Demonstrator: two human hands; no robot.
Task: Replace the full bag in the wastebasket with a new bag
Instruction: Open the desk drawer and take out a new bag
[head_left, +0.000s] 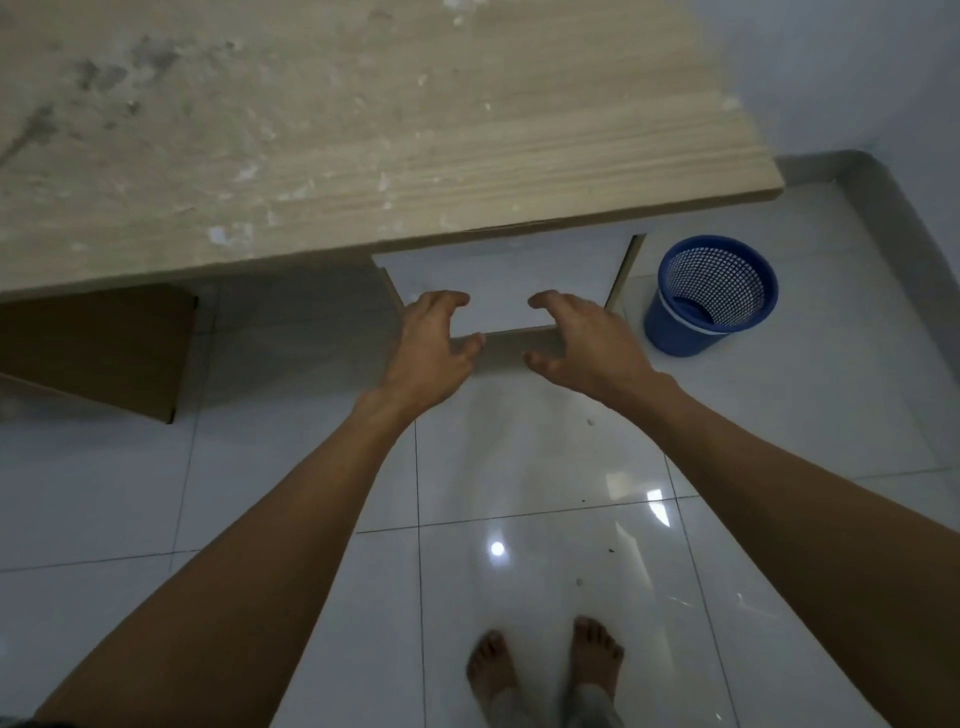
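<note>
Far left, under the counter: a brown side panel stands on the white tiled floor. The counter top is light wood grain, marked with pale flecks and grey smudges; its front edge runs across the upper half of the view.

Left hand: arm stretched forward, grip open, fingers spread and curled, holding nothing. Its fingertips sit at the left part of the front edge of an open white drawer that projects from below the counter's front edge; contact with the drawer cannot be confirmed.

Right hand: arm stretched forward, grip open, fingers curled, holding nothing. It sits at the right part of the same drawer front, near the left hand but apart from it. What shows of the drawer's inside is plain white.

Lower centre: two bare feet on the glossy tiles, with a bright light reflection just above them.

Right: blue mesh wastebasket stands upright on the floor, beside the counter's right front corner, near the wall. No bag shows in it; a white band runs round its lower part.
</note>
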